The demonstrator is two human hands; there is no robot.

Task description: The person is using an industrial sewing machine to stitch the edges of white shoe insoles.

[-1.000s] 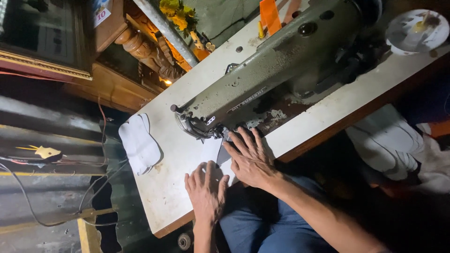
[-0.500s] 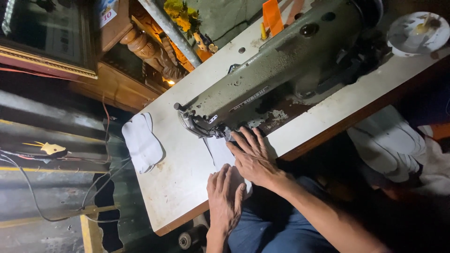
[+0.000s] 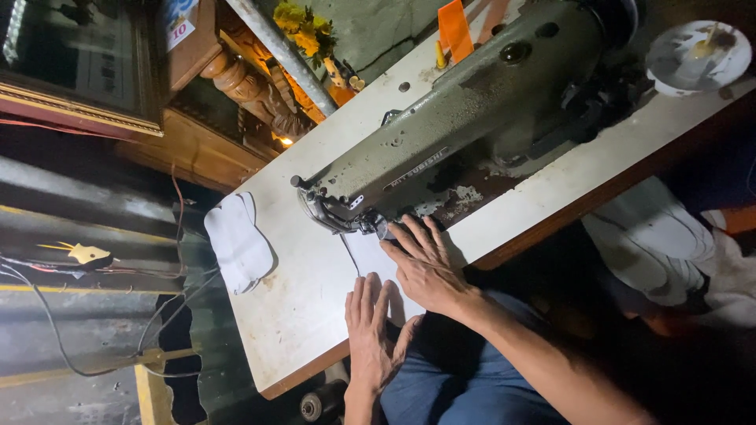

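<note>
The machine (image 3: 472, 118) is cast metal in matt grey-green paint, chipped and scuffed, with bare patches near its base. Its presser parts (image 3: 331, 212) are bright steel, faintly glossy. The surface (image 3: 307, 315) is a pale laminate — smooth but stained and worn, with a raw brown wooden edge. Under both hands lies a white cloth piece (image 3: 366, 256), thin and matt; the left hand (image 3: 372, 334) and right hand (image 3: 429, 267) press flat on it. A stack of white fabric (image 3: 236, 244) looks soft and slightly padded. The dish (image 3: 697, 59) is glossy white plastic — smeared inside. Behind, the cabinet (image 3: 228, 86) is carved, varnished wood.
</note>
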